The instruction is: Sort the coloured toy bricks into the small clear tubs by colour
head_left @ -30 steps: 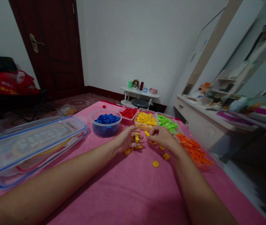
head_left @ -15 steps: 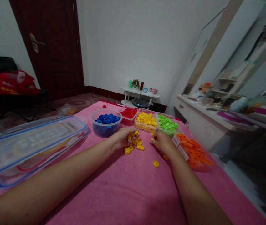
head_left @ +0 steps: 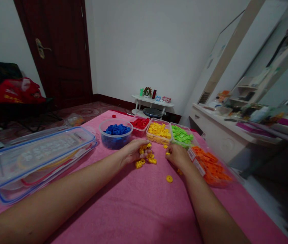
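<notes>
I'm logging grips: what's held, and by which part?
The left hand cups yellow bricks; the right hand touches a yellow piece, perhaps pinching it. Which parts are gripped can't be told.

Red bag (head_left: 19,92) nr door (head_left: 57,51); plant (head_left: 147,91) on wht tbl (head_left: 156,102).

The right hand (head_left: 179,155) hides part of a yellow piece (head_left: 167,153).

The left hand (head_left: 134,151) and right hand (head_left: 179,156) are bare, forearms (head_left: 78,189) too (small spot (head_left: 30,233), left).
</notes>
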`<action>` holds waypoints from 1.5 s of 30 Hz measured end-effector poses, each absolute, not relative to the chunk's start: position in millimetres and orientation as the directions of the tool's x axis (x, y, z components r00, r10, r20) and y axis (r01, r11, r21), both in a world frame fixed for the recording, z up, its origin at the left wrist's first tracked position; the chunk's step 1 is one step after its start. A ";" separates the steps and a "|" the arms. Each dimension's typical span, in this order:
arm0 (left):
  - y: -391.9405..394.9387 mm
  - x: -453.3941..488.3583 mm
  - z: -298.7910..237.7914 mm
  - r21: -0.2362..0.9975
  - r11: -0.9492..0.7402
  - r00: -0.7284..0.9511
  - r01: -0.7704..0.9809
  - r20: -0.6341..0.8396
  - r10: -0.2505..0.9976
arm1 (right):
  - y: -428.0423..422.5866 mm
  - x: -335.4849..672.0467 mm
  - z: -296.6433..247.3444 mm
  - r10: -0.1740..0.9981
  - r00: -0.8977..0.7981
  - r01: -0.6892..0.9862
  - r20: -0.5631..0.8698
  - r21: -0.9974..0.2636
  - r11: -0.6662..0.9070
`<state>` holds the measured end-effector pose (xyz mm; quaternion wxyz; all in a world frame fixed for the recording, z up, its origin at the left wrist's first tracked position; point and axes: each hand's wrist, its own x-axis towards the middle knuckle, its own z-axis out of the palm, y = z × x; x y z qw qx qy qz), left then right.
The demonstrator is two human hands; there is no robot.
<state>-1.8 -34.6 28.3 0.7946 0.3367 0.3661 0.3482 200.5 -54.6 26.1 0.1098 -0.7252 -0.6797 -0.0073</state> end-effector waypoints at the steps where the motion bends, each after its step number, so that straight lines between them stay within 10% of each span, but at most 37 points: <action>1: -34.9 -2.1 28.4 0.781 0.539 0.488 -0.316 -0.353 0.798 | -55.4 198.3 31.3 0.983 0.064 0.979 0.174 -0.201 -0.028; 9: -38.8 -4.0 31.0 0.654 0.619 0.647 -0.435 -0.250 0.720 | -69.2 153.3 69.8 0.922 -0.076 0.735 0.379 -0.604 0.308; 18: -33.8 14.1 37.9 0.709 0.659 0.628 -0.249 -0.400 0.667 | -61.2 207.9 75.9 0.844 0.221 0.677 0.489 -0.700 0.229; 28: 52.4 81.6 71.3 1.000 -0.028 0.412 -0.002 0.027 0.911 | -54.9 228.6 67.0 0.818 0.249 0.813 0.519 -0.571 0.115; 35: 13.2 96.5 25.2 0.593 -0.758 0.735 0.271 0.381 0.561 | -53.4 235.2 63.7 0.772 0.324 0.813 0.546 -0.579 0.068; 45: -22.4 103.7 -1.5 0.451 -0.840 0.832 0.303 0.303 0.464 | -52.5 235.8 61.7 0.762 0.278 0.810 0.585 -0.569 0.141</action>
